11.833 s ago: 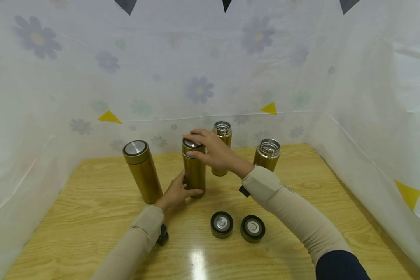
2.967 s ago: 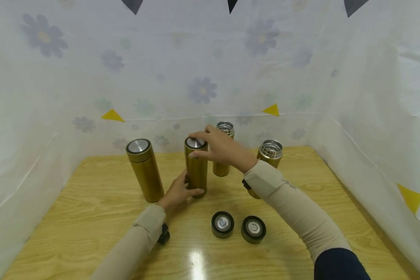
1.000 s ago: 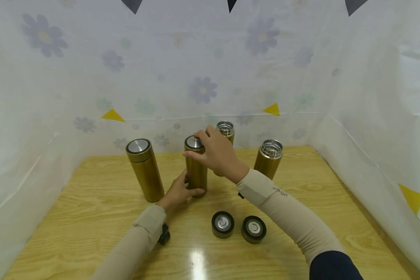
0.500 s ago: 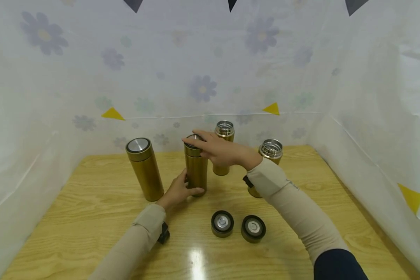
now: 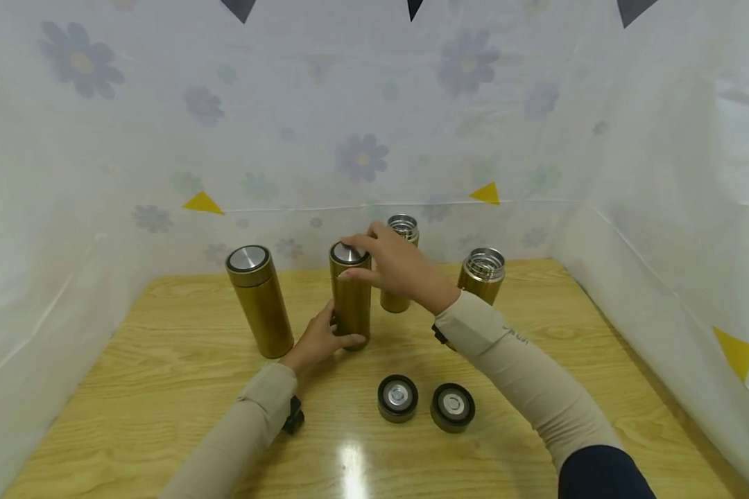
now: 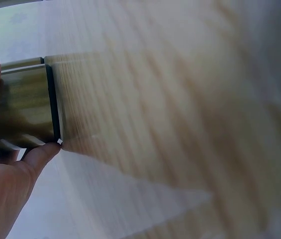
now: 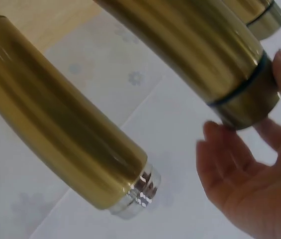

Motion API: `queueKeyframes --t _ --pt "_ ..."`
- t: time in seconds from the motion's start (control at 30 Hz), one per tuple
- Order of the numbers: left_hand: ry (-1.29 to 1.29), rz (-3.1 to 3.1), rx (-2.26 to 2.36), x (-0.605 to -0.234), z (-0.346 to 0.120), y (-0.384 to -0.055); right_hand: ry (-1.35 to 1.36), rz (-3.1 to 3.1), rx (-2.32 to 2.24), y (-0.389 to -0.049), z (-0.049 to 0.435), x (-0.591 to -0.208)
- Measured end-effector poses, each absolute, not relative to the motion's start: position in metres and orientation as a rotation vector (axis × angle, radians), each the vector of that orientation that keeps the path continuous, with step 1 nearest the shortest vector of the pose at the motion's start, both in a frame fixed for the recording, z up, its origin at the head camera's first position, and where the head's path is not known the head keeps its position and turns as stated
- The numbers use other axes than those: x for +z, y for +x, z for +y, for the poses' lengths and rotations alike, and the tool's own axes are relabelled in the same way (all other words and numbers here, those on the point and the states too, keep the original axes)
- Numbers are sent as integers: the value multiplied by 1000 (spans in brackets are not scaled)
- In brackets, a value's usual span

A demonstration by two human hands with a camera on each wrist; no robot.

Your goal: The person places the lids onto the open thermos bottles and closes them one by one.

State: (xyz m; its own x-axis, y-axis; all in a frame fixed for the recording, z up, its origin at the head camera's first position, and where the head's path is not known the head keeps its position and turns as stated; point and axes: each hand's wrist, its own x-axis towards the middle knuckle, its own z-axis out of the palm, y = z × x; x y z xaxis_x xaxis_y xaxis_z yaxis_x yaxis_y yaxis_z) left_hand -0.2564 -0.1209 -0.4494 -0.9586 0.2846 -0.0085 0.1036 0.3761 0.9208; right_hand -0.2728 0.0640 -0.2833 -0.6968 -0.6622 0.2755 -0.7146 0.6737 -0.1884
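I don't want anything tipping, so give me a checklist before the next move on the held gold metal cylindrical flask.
1. Left hand holding the gold flask low down: ok.
2. Flask upright on the yellowish wooden table: ok.
3. Right hand on its round gold lid with silver top: ok.
4. Lid loosened enough to lift: cannot tell.
5. Two loose round dark-rimmed, silver-centred lids apart from both hands: ok.

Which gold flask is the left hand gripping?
The capped gold flask second from left in head view: left hand around its lower body. Leftmost flask, also capped, is untouched; rear flask and rightmost flask are lidless.
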Motion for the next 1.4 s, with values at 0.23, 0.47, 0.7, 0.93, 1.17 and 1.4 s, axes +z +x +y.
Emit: queueKeyframes --t 0.23,0.47,0.7,0.93,1.17,1.4 --pt "353 2475 1622 -451 -121 -258 955 -2529 450 -268 57 -297" --pt "370 2461 1636 -452 -123 -259 936 -2485 418 -266 55 -299" --pt "353 2466 1622 -448 -120 -254 1187 -2706 417 -273 62 -297" --pt "350 2464 1629 -448 -118 -253 1512 -2738 520 -281 71 -286" --pt "337 2451 1642 -449 -119 -254 1473 -2655 495 -282 69 -286" --pt "360 2469 1619 -447 -120 -253 1390 -2631 456 -278 67 -289"
